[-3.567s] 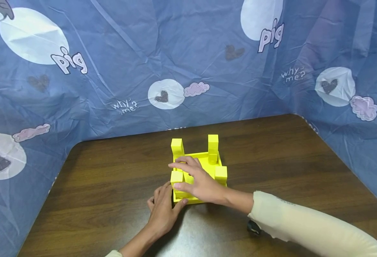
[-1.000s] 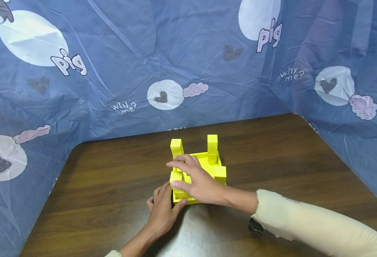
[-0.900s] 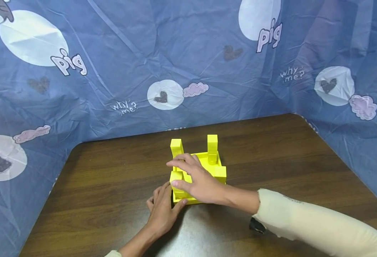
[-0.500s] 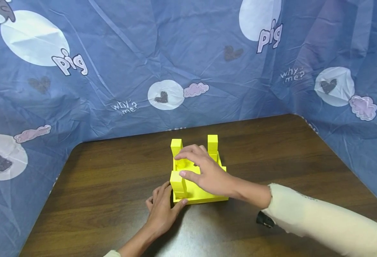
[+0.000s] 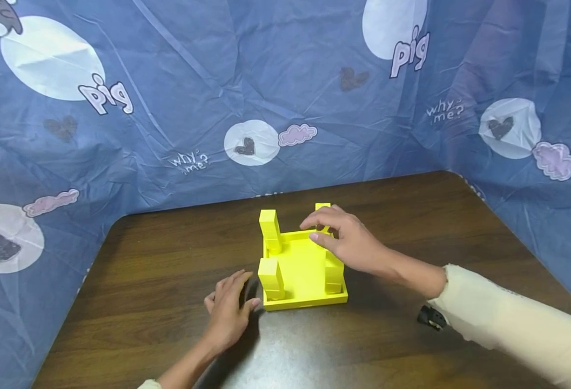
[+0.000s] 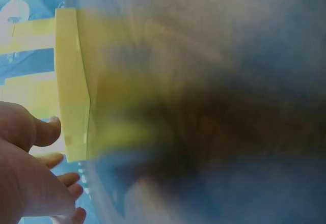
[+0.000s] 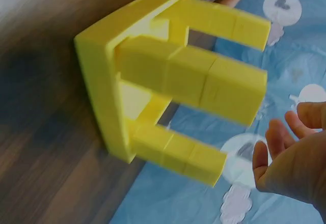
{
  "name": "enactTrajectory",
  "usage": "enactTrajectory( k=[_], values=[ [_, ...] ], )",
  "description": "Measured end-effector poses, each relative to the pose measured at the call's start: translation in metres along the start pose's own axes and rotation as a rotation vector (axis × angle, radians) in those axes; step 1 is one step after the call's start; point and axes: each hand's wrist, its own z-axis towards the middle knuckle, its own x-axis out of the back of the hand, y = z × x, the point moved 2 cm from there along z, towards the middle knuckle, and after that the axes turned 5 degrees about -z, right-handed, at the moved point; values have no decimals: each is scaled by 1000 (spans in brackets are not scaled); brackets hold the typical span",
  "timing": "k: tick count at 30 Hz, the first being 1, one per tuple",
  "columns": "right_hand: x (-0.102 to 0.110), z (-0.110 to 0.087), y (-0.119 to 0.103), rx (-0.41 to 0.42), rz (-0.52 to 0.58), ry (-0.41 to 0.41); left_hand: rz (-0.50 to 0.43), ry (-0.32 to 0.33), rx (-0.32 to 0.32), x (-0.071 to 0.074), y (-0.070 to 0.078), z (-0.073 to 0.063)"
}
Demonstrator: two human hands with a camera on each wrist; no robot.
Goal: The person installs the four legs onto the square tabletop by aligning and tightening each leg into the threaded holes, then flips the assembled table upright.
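Observation:
A square yellow tray [image 5: 307,303] with a raised rim lies on the table. Several yellow posts stand in its corners, among them the front-left post [image 5: 271,280] and the back-left post [image 5: 269,229]; in the right wrist view seams split a post [image 7: 191,76] into stacked blocks. My left hand [image 5: 228,310] is beside the tray's front-left corner, fingers spread and a small gap from the rim. Over the tray's right side hovers my right hand [image 5: 350,240], fingers loosely bent around nothing. It partly hides the back-right post [image 5: 322,206] and overlaps the top of the front-right post [image 5: 334,281].
The brown wooden table [image 5: 168,265] reaches back to a blue printed cloth [image 5: 168,81] that hangs behind and at both sides. A small black object [image 5: 431,317] shows under the right sleeve [image 5: 514,319]. Much of the left wrist view is blurred.
My right hand has moved from the front-left post rightward and back to the tray's right side. My left hand has come off the tray corner, leftward. The tray and posts stay put.

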Motion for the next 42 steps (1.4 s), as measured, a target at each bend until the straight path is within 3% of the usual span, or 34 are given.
enactTrajectory(
  k=[4, 8, 17, 22, 27, 36, 42],
  values=[
    [8, -4, 14, -49, 11, 11, 44, 63, -64, 9, -1, 8],
    [12, -8, 29, -74, 3, 16, 82, 83, -96, 16, -3, 18],
    [16, -16, 60, -109, -39, -27, -4, -14, -124, 25, -12, 37],
    [13, -20, 79, -131, -105, -112, -46, -89, -119, 26, -17, 45],
    [6, -23, 96, -129, -146, -188, -17, -107, -169, 26, -19, 50],
    [-8, -22, 105, 7, -247, -263, 99, -194, -246, 19, -15, 58],
    [-16, -20, 105, 161, -383, -272, 181, -190, -344, 13, -13, 61]
  ],
)
